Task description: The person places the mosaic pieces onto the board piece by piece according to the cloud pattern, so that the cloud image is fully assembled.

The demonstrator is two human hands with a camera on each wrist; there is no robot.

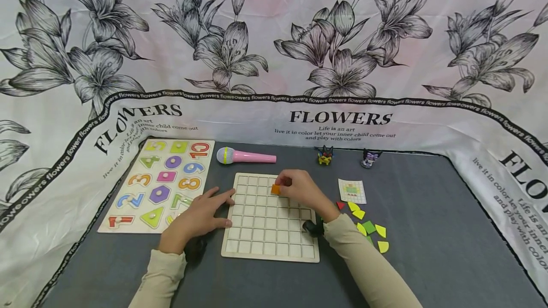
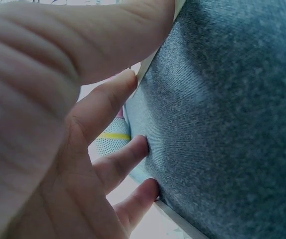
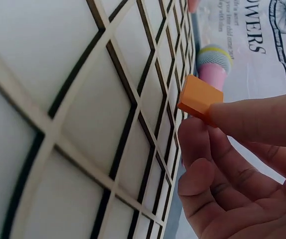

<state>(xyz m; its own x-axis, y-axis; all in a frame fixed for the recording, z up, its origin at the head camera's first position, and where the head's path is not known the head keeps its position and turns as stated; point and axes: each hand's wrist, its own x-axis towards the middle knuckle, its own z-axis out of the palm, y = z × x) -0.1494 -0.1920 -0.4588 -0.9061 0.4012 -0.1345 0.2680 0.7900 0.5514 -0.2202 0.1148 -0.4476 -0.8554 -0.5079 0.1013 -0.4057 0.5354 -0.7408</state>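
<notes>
My right hand [image 1: 299, 188] pinches an orange square tile [image 1: 276, 189] between thumb and fingers, over the upper part of a wooden grid board [image 1: 259, 222]. In the right wrist view the orange tile [image 3: 201, 95] sits at the fingertips, tilted, just off the board's raised grid lines [image 3: 53, 132]. With fingers spread, my left hand [image 1: 201, 215] touches the board's left edge with thumb and fingertips. The left wrist view shows those fingers [image 2: 118, 162] stretched out, with the thumb at the board's pale edge. No tile is visible in the grid's uncovered cells.
A number-and-shape puzzle board [image 1: 160, 179] lies left, partly under the left hand. Behind are a pink microphone [image 1: 248, 156] and two small figurines [image 1: 325, 155]. A printed pattern card [image 1: 352, 191] and several yellow, green and red tiles [image 1: 369, 226] lie right.
</notes>
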